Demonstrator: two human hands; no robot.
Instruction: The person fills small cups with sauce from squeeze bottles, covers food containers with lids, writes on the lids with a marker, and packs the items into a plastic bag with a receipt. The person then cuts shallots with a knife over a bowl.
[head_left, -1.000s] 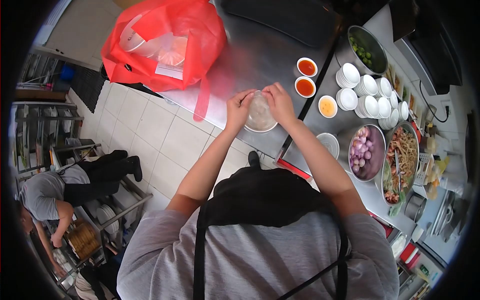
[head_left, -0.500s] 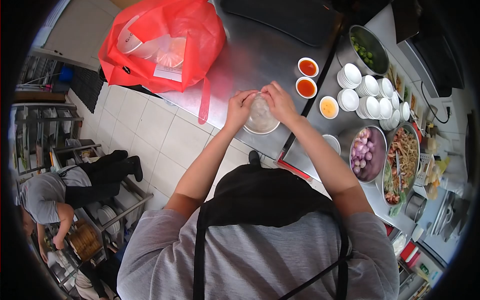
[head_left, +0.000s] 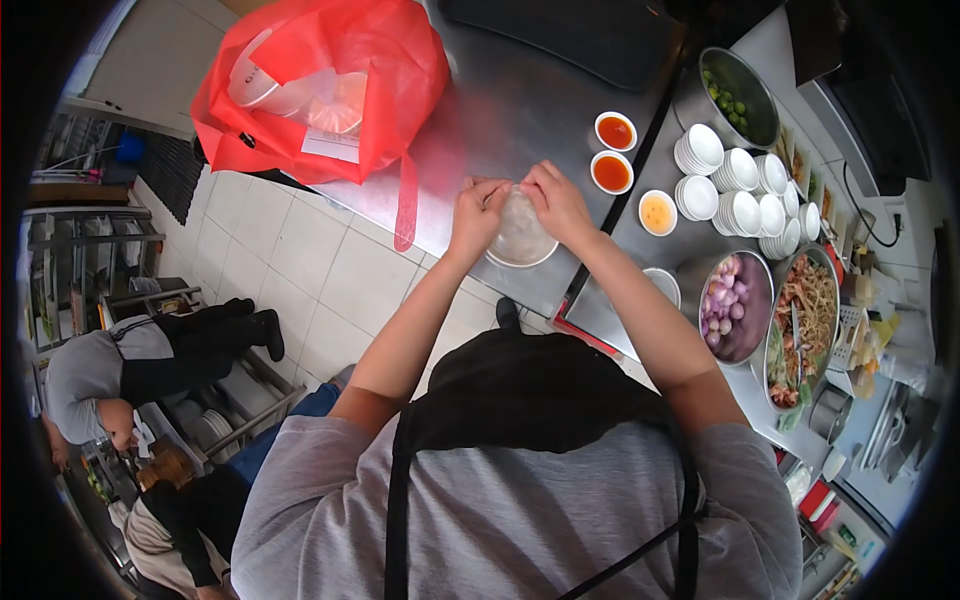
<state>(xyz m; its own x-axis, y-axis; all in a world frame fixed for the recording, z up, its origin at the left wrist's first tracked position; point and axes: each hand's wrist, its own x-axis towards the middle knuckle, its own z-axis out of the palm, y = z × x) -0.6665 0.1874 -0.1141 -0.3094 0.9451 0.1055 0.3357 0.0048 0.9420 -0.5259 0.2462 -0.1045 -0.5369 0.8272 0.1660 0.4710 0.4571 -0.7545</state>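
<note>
On the metal counter, close to its near edge, sits a round bowl (head_left: 522,240) with a pale rim and something clear or whitish over or inside it; I cannot make out which. At the bowl's far left edge, my left hand (head_left: 480,215) is closed, thumb and fingers pinched together. My right hand (head_left: 560,207) pinches in the same way at the far right edge, with the fingertips of both hands close together. What lies between the fingertips is too small to tell, perhaps thin clear plastic. Two white cups of red sauce (head_left: 611,172) stand beyond my right hand.
A red plastic bag (head_left: 400,90) with packed containers stands at the left. To the right are a cup of yellow sauce (head_left: 657,213), stacked white cups (head_left: 697,198), a bowl of shallots (head_left: 758,300) and a noodle tray (head_left: 832,330). A co-worker (head_left: 80,375) bends at the lower left.
My hands stay pinched at the bowl's far edge, barely shifted. At the lower left the co-worker's arms have moved, and another person has come further into view behind me.
</note>
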